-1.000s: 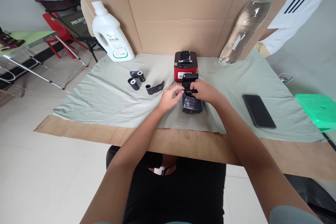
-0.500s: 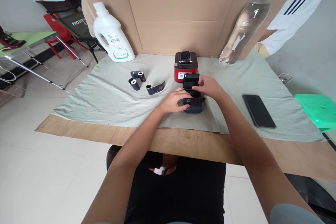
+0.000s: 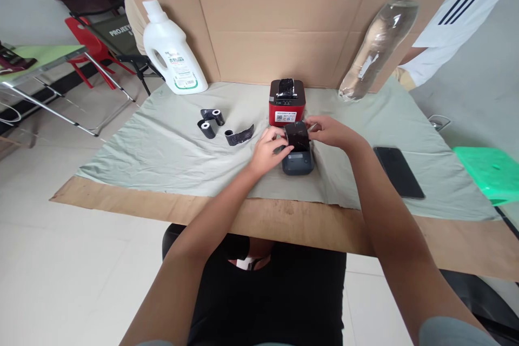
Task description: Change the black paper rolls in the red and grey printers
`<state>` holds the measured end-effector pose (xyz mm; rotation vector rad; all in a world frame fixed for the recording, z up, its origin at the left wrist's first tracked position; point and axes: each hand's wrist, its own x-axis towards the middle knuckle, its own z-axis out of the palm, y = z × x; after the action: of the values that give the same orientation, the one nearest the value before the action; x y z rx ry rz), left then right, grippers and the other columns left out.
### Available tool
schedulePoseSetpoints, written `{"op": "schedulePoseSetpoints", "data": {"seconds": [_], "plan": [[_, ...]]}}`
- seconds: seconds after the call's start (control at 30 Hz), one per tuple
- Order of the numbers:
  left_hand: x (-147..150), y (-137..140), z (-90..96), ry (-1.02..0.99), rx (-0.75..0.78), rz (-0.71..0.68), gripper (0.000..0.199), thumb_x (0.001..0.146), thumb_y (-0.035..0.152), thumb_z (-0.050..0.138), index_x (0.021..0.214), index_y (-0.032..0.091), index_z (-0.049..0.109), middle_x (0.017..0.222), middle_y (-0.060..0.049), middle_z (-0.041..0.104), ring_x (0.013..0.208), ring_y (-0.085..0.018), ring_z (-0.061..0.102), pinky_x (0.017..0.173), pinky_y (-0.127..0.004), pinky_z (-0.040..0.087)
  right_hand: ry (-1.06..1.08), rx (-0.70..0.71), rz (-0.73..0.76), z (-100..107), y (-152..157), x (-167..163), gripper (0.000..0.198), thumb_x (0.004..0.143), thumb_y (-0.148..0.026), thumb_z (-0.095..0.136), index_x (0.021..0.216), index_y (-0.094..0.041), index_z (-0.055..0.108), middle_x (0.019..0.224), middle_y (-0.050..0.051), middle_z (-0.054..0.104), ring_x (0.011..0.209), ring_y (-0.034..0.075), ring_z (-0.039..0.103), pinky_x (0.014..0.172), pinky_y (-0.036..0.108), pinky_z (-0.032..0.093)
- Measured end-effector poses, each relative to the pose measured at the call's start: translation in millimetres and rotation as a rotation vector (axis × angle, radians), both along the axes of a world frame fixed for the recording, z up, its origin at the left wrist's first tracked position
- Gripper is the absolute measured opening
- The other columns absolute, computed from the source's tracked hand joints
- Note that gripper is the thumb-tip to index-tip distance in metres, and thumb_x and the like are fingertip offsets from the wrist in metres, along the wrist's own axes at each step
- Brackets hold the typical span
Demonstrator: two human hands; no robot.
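Observation:
A small dark thermal printer (image 3: 298, 166) stands on the cloth near the table's front, with a glossy black paper strip (image 3: 297, 136) lying back over its top. My left hand (image 3: 268, 150) grips its left side, thumb near the front edge of the strip. On the other side, my right hand (image 3: 326, 131) has its fingers bent against the printer's rear right corner. Just behind stands a red and black printer (image 3: 287, 104) with a black strip on top. Left of my hands lie black paper rolls (image 3: 208, 129) and a loose curled black strip (image 3: 240, 135).
A white detergent bottle (image 3: 174, 54) and a large water bottle (image 3: 381, 38) stand at the back against a cardboard panel (image 3: 279, 11). A phone (image 3: 398, 172) lies at the right. Beyond the panel, a person's white sleeve (image 3: 466, 0) shows.
The printer's raised lid has come down. The black strip, earlier at the front, now lies across the top. My left hand has moved slightly back along the printer's side.

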<state>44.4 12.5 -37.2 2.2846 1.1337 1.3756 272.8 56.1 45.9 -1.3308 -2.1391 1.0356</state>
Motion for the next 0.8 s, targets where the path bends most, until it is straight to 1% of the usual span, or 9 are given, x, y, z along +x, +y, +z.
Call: {"op": "schedulePoseSetpoints", "data": {"seconds": [0.1, 0.2, 0.27, 0.33, 0.47, 0.6, 0.67, 0.73, 0.8], "plan": [[3, 0, -1.1, -0.107, -0.089, -0.037, 0.026, 0.095, 0.048, 0.066, 0.095, 0.023, 0.072, 0.115, -0.009, 0.065, 0.104, -0.023, 0.061, 0.093, -0.038, 0.052, -0.099, -0.062, 0.037, 0, -1, 1, 0.033, 0.076, -0.016, 0.068, 0.109, -0.019, 0.068, 0.113, 0.009, 0.075, 0.09, 0.022, 0.068, 0.079, 0.032, 0.054], [3, 2, -1.6, -0.185, -0.183, -0.079, 0.029, 0.1, 0.047, 0.057, 0.11, 0.022, 0.07, 0.114, -0.009, 0.067, 0.103, -0.021, 0.063, 0.097, -0.037, 0.052, -0.127, -0.148, 0.053, -3, 0, 2, 0.039, 0.078, -0.013, 0.066, 0.116, -0.018, 0.068, 0.118, 0.011, 0.073, 0.089, 0.021, 0.068, 0.08, 0.032, 0.055], [2, 6, -3.7, -0.215, -0.244, -0.105, 0.03, 0.103, 0.041, 0.049, 0.114, 0.021, 0.069, 0.119, -0.009, 0.068, 0.112, -0.022, 0.063, 0.103, -0.037, 0.05, -0.14, -0.202, 0.063, -4, 0, 3, 0.041, 0.079, -0.015, 0.065, 0.12, -0.019, 0.067, 0.119, 0.011, 0.072, 0.084, 0.019, 0.068, 0.075, 0.031, 0.055], [0, 11, -7.7, -0.229, -0.326, -0.15, 0.029, 0.101, 0.035, 0.052, 0.119, 0.021, 0.069, 0.131, -0.01, 0.067, 0.119, -0.023, 0.062, 0.105, -0.038, 0.05, -0.156, -0.24, 0.056, -5, 0, 4, 0.045, 0.078, -0.017, 0.065, 0.123, -0.022, 0.066, 0.12, 0.01, 0.072, 0.079, 0.018, 0.068, 0.066, 0.028, 0.051], [-4, 20, -17.4, -0.272, -0.537, -0.219, 0.045, 0.093, 0.027, 0.063, 0.138, 0.026, 0.063, 0.141, -0.008, 0.066, 0.107, -0.021, 0.065, 0.098, -0.038, 0.053, -0.135, -0.309, 0.022, -4, -1, 5, 0.048, 0.077, -0.019, 0.066, 0.125, -0.024, 0.065, 0.119, 0.01, 0.072, 0.077, 0.018, 0.068, 0.055, 0.025, 0.044], [-6, 24, -20.7, -0.302, -0.594, -0.274, 0.052, 0.092, 0.028, 0.066, 0.144, 0.029, 0.06, 0.142, -0.006, 0.066, 0.102, -0.019, 0.065, 0.1, -0.038, 0.052, -0.1, -0.356, -0.047, -8, -3, 4, 0.046, 0.075, -0.021, 0.068, 0.121, -0.022, 0.065, 0.12, 0.01, 0.072, 0.075, 0.017, 0.066, 0.056, 0.026, 0.046], [-5, 22, -19.9, -0.313, -0.589, -0.266, 0.053, 0.091, 0.027, 0.066, 0.144, 0.028, 0.06, 0.145, -0.006, 0.065, 0.101, -0.019, 0.064, 0.102, -0.038, 0.052, -0.086, -0.281, -0.12, -16, -10, 4, 0.045, 0.076, -0.022, 0.068, 0.12, -0.02, 0.065, 0.122, 0.012, 0.071, 0.075, 0.017, 0.066, 0.06, 0.028, 0.049], [-4, 20, -19.1, -0.331, -0.587, -0.239, 0.054, 0.091, 0.025, 0.066, 0.144, 0.026, 0.06, 0.147, -0.007, 0.065, 0.1, -0.018, 0.064, 0.103, -0.039, 0.052, -0.043, -0.126, -0.273, -31, -24, 2, 0.047, 0.079, -0.024, 0.065, 0.126, -0.018, 0.062, 0.125, 0.015, 0.07, 0.079, 0.019, 0.067, 0.07, 0.033, 0.055], [-2, 18, -19.3, -0.355, -0.589, -0.22, 0.054, 0.091, 0.025, 0.065, 0.145, 0.025, 0.06, 0.149, -0.008, 0.064, 0.1, -0.018, 0.065, 0.104, -0.04, 0.052, 0.027, 0.009, -0.452, -49, -44, -3, 0.052, 0.086, -0.025, 0.056, 0.138, -0.018, 0.055, 0.128, 0.016, 0.069, 0.091, 0.023, 0.07, 0.083, 0.04, 0.058]]}}
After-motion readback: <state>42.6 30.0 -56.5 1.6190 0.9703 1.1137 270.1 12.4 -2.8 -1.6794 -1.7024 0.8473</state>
